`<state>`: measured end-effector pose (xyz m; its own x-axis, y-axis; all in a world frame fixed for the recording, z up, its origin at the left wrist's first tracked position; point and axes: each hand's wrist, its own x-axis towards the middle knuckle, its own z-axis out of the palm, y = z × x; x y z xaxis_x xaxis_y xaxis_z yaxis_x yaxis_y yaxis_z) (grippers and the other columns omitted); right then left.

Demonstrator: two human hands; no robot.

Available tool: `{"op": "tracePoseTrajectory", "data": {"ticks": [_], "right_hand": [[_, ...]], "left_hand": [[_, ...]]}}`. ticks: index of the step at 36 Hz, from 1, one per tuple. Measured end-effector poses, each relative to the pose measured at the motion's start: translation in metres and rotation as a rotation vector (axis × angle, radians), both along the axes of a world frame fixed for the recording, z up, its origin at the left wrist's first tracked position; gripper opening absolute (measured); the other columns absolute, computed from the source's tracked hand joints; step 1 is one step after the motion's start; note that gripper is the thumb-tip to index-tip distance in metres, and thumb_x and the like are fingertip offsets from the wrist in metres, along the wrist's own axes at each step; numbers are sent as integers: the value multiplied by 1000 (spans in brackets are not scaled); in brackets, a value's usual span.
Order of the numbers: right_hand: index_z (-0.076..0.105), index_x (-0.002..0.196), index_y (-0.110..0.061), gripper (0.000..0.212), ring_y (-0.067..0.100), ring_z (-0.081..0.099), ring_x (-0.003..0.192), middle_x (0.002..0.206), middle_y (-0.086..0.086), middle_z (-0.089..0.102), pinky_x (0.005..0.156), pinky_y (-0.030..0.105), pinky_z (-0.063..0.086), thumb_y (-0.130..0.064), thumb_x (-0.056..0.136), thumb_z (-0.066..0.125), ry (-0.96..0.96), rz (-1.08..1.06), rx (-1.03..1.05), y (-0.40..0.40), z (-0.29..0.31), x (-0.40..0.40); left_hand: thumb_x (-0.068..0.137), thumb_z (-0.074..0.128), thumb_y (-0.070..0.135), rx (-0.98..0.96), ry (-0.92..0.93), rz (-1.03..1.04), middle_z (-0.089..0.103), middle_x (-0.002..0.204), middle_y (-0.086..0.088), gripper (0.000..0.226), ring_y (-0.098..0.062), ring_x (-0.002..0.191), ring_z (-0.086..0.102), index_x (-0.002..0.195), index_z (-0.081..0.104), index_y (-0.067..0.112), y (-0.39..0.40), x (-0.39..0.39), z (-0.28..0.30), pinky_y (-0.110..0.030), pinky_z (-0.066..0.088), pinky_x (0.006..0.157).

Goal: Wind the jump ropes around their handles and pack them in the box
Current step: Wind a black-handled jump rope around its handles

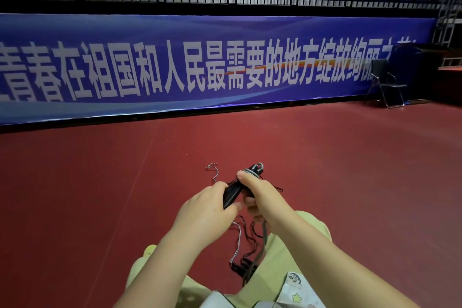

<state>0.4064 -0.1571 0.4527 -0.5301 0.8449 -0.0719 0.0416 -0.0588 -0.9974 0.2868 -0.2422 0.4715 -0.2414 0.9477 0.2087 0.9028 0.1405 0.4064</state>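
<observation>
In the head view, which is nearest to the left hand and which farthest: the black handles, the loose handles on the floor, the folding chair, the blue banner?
1. black handles: gripped by the left hand itself.
2. loose handles on the floor: below, between the knees.
3. folding chair and blue banner: both far off, chair at right; too close to rank.
</observation>
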Motion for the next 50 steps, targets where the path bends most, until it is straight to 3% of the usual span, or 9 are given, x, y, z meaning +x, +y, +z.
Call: {"op": "tracePoseTrajectory", "data": {"ticks": [7,14,17,22,26,31,36,42,50], "right_hand": [[44,69,-17,33,11,28,39,51,-2,38,43,23,21,-49,67,53,97,-25,-47,-6,4,0],[51,79,-10,61,11,37,38,55,2,42,38,19,30,-54,39,64,343,73,-102,-7,7,1],[52,82,-15,59,9,41,41,58,-1,45,40,19,33,-54,40,62,312,57,-67,-6,11,2],[45,73,-17,36,6,33,37,47,-7,40,39,17,26,-50,74,59,255,117,31,4,7,9],[40,67,-18,41,9,21,46,54,-7,33,43,21,17,-53,84,54,199,246,115,12,3,14],[43,79,-17,32,8,22,49,63,-4,32,43,18,21,-36,104,40,80,241,114,15,-7,17],[41,81,-17,32,8,23,48,66,-1,29,45,20,20,-36,105,33,-46,169,144,14,-13,15],[43,89,-18,41,12,29,51,76,8,37,48,27,24,-57,99,36,-297,74,241,14,-22,10],[44,53,-23,57,10,25,43,53,-6,34,51,28,15,-68,88,47,-169,56,93,14,-22,10]], "left_hand": [[76,69,40,-229,-699,-270,60,79,6,36,-8,66,56,103,58,18,-6,-9,7,-26,43,65],[69,28,79,-577,-1748,-469,63,78,-14,91,-27,64,63,93,67,1,-16,3,0,-31,52,62],[64,30,82,-561,-1691,-478,56,59,-2,83,-17,49,54,80,67,9,-15,11,-2,-22,37,50],[84,24,73,-425,-1606,-303,47,52,-1,74,-13,37,43,75,59,9,-12,15,9,-17,32,33],[91,18,70,-334,-1317,-213,49,55,-2,73,-14,40,45,80,57,9,-3,8,-6,-17,18,35],[96,23,62,-238,-1048,-80,54,57,-5,67,-19,46,48,79,59,9,2,7,-19,-22,35,48],[97,25,57,-171,-790,-31,60,59,-5,64,-23,55,55,79,63,8,9,3,-28,-43,54,68],[93,17,64,-126,-75,121,63,82,4,59,-22,82,59,76,52,21,9,-7,-26,-34,43,70],[89,31,69,-43,38,141,59,82,7,47,-20,84,56,84,48,25,11,-5,-30,-34,37,63]]}}
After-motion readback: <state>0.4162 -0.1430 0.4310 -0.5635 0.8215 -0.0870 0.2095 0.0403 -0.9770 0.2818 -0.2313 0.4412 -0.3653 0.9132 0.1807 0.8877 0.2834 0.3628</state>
